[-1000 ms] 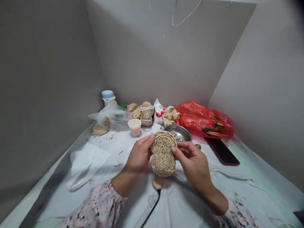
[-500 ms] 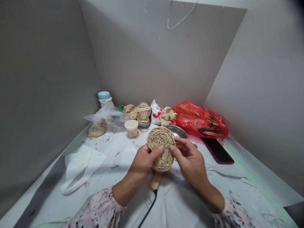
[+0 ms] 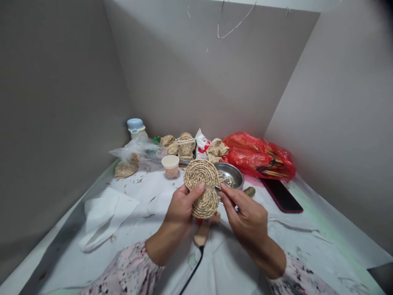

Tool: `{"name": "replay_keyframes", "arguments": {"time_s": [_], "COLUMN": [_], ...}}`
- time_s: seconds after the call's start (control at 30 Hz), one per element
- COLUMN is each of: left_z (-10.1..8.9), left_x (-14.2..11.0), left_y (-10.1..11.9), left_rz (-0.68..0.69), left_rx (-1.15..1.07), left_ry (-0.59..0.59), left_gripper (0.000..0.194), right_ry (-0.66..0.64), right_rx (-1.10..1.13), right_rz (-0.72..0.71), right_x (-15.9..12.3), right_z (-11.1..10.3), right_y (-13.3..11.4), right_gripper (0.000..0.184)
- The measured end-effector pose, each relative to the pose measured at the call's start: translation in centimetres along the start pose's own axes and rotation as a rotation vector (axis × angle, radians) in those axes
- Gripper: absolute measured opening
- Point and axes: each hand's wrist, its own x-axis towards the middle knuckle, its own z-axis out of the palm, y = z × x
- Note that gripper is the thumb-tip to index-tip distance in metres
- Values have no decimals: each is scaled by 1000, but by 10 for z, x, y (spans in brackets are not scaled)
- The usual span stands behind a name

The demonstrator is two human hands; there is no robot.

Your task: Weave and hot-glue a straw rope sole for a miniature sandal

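Straw figure-eight point(image 3: 209, 191) gripped in left fingers point(image 3: 193, 195); right fingers point(image 3: 232, 196) at its waist, their hold unclear

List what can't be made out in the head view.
Head view:
Left hand: most fingers hidden behind the woven piece.
Right hand: what it pinches, if anything, too small.
Wooden handle: upper part hidden behind that piece.
Black cord: end cut off by bottom edge.

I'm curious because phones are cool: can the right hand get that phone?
Probably yes: only white sheet seems to lie between the right hand and the near end of the phone. That hand, though, is busy at the edge of the woven piece.
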Motion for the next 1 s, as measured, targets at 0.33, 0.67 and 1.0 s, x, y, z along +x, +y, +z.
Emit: {"name": "replay_keyframes", "arguments": {"time_s": [0.33, 0.67, 1.0], "left_z": [-2, 2, 1], "left_x": [-3, -5, -3], "left_y": [-3, -2, -4], "left_rz": [26, 1, 16], "left_rx": [7, 22, 40], "left_ry": [28, 33, 31], "left_gripper": [38, 37, 38], "right_ry": [-111, -136, -166], "right_rx": [63, 77, 140], "right_rz": [-17, -12, 44], "right_x": [3, 6, 10], "right_z": [-5, -6, -7], "right_y": [0, 3, 0], "right_gripper": [26, 22, 15]}}
